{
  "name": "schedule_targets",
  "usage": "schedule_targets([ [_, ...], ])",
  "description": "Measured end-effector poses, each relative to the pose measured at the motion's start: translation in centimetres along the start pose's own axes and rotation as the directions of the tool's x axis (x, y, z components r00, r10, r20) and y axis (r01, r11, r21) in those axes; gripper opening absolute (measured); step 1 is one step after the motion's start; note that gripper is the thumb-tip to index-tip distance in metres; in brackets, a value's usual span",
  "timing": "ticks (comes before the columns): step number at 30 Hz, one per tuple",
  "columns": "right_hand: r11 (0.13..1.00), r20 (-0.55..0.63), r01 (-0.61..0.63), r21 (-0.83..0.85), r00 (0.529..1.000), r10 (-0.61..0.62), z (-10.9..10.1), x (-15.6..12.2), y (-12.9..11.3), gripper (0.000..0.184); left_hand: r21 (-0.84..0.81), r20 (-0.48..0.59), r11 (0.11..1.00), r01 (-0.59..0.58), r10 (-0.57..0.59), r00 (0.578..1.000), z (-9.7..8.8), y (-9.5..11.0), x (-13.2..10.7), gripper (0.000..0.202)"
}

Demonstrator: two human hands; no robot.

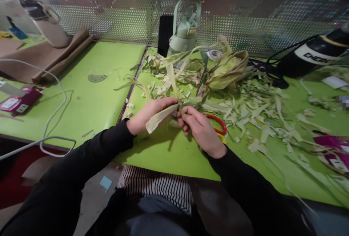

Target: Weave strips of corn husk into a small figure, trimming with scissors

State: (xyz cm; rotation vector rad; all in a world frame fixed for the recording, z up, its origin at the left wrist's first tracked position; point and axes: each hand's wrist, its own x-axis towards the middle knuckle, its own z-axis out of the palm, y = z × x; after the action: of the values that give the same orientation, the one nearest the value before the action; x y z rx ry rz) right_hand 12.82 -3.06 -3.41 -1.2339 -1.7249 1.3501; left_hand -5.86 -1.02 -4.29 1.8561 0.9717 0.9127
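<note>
My left hand (148, 114) is closed around a pale green leaf strip (159, 118) above the near part of the green table (169, 152). My right hand (200, 128) pinches the same strip where it folds, its fingers pressed together. The two hands meet at the fold, and long leaf ends rise from there toward the back. Red-handled scissors (219, 123) lie on the table just beyond my right hand, partly hidden by it. A pile of yellow-green leaves (227, 70) sits further back.
Cut leaf scraps (259, 114) cover the right half of the table. A pale green bottle (185, 28) and a black object (165, 34) stand at the perforated back screen. A white cable (56, 116) loops at left beside a purple packet (20, 101). Another purple packet (331, 150) lies right.
</note>
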Motion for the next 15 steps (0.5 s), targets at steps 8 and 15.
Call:
schedule_targets([
  [8,0.976,-0.097,0.132,-0.174,0.984,-0.151,0.0,-0.4,-0.7,0.031,0.38,-0.002,0.922,-0.071,0.077,0.997,0.2,1.2,-0.5,0.008],
  [15,0.957,-0.082,0.173,-0.234,0.977,-0.197,0.0,-0.6,-1.0,0.028,0.503,-0.001,0.86,-0.088,0.102,0.995,0.7,0.2,-0.4,0.019],
])
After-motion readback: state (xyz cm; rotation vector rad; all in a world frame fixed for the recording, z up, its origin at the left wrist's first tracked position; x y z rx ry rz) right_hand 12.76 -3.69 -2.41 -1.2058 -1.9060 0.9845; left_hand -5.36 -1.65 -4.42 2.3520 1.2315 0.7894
